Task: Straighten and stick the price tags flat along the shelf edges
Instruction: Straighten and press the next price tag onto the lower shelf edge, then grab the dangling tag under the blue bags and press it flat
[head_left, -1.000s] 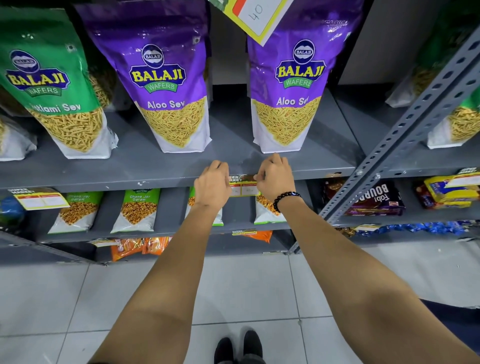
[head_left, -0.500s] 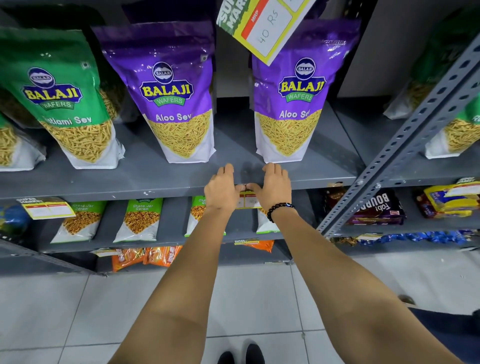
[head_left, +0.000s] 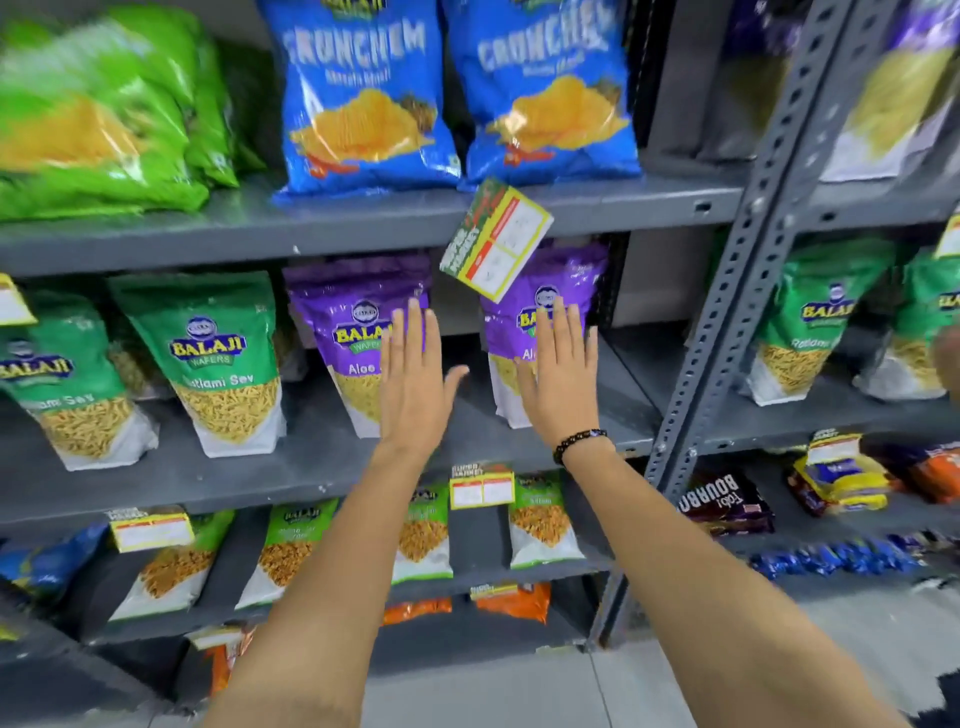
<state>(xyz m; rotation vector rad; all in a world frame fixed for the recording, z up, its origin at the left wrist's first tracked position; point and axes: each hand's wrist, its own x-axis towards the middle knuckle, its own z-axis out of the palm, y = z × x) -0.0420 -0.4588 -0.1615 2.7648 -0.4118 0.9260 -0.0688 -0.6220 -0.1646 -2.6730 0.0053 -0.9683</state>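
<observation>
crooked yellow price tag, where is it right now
In the head view the crooked yellow price tag hangs tilted from the upper grey shelf edge, below the blue chip bags.

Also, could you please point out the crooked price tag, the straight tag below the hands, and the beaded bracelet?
crooked price tag (head_left: 496, 240), head view, yellow centre
straight tag (head_left: 482, 490), head view, white middle
beaded bracelet (head_left: 575, 441), head view, beads on the wrist

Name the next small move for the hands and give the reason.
Probably raise both hands, left hand and right hand, to the crooked price tag. It hangs tilted off the shelf edge above them; both hands are open and empty.
</observation>
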